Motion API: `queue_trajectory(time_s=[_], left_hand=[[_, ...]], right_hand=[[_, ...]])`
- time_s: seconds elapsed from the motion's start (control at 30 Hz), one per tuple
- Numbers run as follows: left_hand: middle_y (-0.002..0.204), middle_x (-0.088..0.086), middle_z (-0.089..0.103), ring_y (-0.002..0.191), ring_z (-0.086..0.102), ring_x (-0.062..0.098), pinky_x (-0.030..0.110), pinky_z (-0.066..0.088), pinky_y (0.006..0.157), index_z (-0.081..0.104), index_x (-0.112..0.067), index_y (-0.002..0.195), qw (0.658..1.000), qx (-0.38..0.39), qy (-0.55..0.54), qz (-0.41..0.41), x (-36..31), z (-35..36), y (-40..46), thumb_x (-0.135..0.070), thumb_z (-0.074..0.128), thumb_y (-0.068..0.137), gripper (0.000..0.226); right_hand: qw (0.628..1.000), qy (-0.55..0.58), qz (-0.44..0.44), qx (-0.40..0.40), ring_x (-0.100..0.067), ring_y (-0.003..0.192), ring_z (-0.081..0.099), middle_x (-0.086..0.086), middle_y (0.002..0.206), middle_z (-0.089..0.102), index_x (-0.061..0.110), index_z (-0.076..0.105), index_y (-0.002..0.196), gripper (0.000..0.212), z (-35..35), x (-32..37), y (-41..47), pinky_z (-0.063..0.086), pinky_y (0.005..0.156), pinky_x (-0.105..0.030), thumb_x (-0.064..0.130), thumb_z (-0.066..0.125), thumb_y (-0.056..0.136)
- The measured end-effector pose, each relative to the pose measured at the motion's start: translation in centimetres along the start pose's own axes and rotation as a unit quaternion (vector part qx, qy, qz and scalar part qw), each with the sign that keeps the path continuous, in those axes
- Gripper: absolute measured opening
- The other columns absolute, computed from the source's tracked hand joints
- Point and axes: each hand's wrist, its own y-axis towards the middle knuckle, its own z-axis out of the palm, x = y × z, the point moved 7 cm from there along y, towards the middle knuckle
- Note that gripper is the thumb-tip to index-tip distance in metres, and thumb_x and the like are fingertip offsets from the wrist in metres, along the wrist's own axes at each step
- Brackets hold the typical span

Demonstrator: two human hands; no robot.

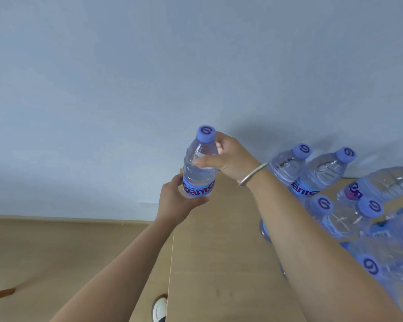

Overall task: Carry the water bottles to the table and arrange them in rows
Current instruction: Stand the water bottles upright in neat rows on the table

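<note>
Water bottle (199,163), clear with purple cap and blue label, is clasped in both hands' grip.

Bare, sleeveless forearms, a thin silver bangle (251,175) on the right wrist, a white shoe (159,310).

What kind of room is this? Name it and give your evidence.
Probably a plain indoor room, perhaps an office or storeroom, though it is hard to be sure. A bare pale wall meets a wood-look floor, and a light wooden table carries identical water bottles.
</note>
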Motion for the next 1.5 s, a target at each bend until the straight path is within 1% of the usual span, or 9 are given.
queue_trajectory(time_s=[0.13,0.33,0.53,0.77,0.87,1.0,1.2,1.33,1.5], left_hand=[[0.095,-0.009,0.065,0.09,0.06,0.01,0.009,0.041,0.061,0.053,-0.039,0.087,1.0,-0.007,0.011,-0.007,1.2,1.2,2.3,-0.033,0.087,0.053,0.048],[0.084,-0.027,0.056,0.074,0.051,-0.025,-0.003,0.037,0.057,0.051,-0.033,0.098,0.998,-0.043,0.012,-0.047,3.3,1.1,4.1,-0.034,0.087,0.052,0.058],[0.083,-0.025,0.06,0.077,0.053,-0.023,-0.002,0.038,0.058,0.056,-0.031,0.101,0.998,-0.045,0.03,-0.034,3.9,1.1,5.0,-0.036,0.087,0.051,0.058],[0.084,-0.021,0.059,0.077,0.056,-0.011,0.004,0.04,0.057,0.061,-0.025,0.104,0.997,-0.062,0.035,-0.032,4.0,1.0,5.8,-0.037,0.088,0.051,0.061],[0.083,-0.022,0.059,0.076,0.055,-0.012,0.001,0.039,0.058,0.061,-0.024,0.104,0.997,-0.066,0.034,-0.032,4.0,1.1,5.8,-0.037,0.088,0.05,0.062],[0.08,-0.027,0.054,0.078,0.05,-0.026,-0.006,0.035,0.061,0.06,-0.024,0.105,0.995,-0.085,0.03,-0.03,3.9,1.2,5.5,-0.035,0.088,0.051,0.062],[0.097,-0.007,0.068,0.098,0.061,0.021,0.042,0.048,0.09,0.056,-0.025,0.111,0.991,-0.079,0.096,-0.044,3.6,1.4,5.4,-0.042,0.082,0.058,0.062],[0.098,-0.007,0.066,0.097,0.061,0.023,0.044,0.048,0.088,0.049,-0.027,0.105,0.993,-0.075,0.09,-0.031,2.1,1.8,4.5,-0.039,0.079,0.06,0.055],[0.145,-0.001,0.034,0.132,0.037,0.016,0.031,0.037,0.104,0.014,-0.028,0.145,0.997,-0.059,0.044,-0.027,1.6,3.2,1.2,-0.035,0.082,0.059,0.11]], right_hand=[[1.0,0.002,-0.003,-0.016,-0.003,0.084,0.057,0.01,0.09,0.059,0.022,0.051,0.096,0.046,-0.3,-1.6,2.5,0.045,0.078,-0.02,0.009,0.081,0.064],[0.999,-0.027,-0.008,-0.019,-0.012,0.093,0.057,0.002,0.099,0.06,0.017,0.053,0.1,0.045,-0.5,-3.2,3.8,0.048,0.086,-0.031,0.008,0.081,0.066],[0.996,-0.05,-0.042,-0.068,0.017,0.085,0.053,0.013,0.1,0.058,0.03,0.055,0.097,0.047,-0.5,-3.1,3.4,0.042,0.075,-0.003,0.015,0.084,0.064],[0.987,-0.057,-0.099,-0.109,0.026,0.078,0.048,0.023,0.083,0.053,0.038,0.054,0.087,0.045,-0.1,-2.3,2.7,0.038,0.071,0.004,0.007,0.079,0.066],[0.984,-0.07,-0.102,-0.131,0.016,0.084,0.047,0.017,0.087,0.045,0.015,0.063,0.103,0.039,-0.1,-2.4,2.5,0.038,0.073,-0.002,0.009,0.078,0.068],[0.977,-0.121,-0.078,-0.155,0.001,0.089,0.045,0.004,0.107,0.036,0.023,0.047,0.119,0.06,-0.5,-2.9,2.0,0.041,0.081,-0.01,0.017,0.079,0.069],[0.974,-0.137,-0.059,-0.169,-0.006,0.088,0.045,-0.001,0.106,0.041,0.015,0.047,0.116,0.054,-0.3,-2.8,1.7,0.035,0.075,-0.001,0.017,0.077,0.071],[0.967,-0.187,-0.061,-0.163,-0.022,0.106,0.046,-0.007,0.112,0.045,0.011,0.044,0.126,0.06,0.3,-2.0,0.9,0.036,0.086,-0.02,0.017,0.074,0.075],[0.958,-0.2,-0.062,-0.197,-0.022,0.118,0.043,-0.008,0.124,0.046,0.012,0.041,0.133,0.062,-0.2,-0.6,-3.6,0.03,0.089,-0.017,0.02,0.071,0.078]])
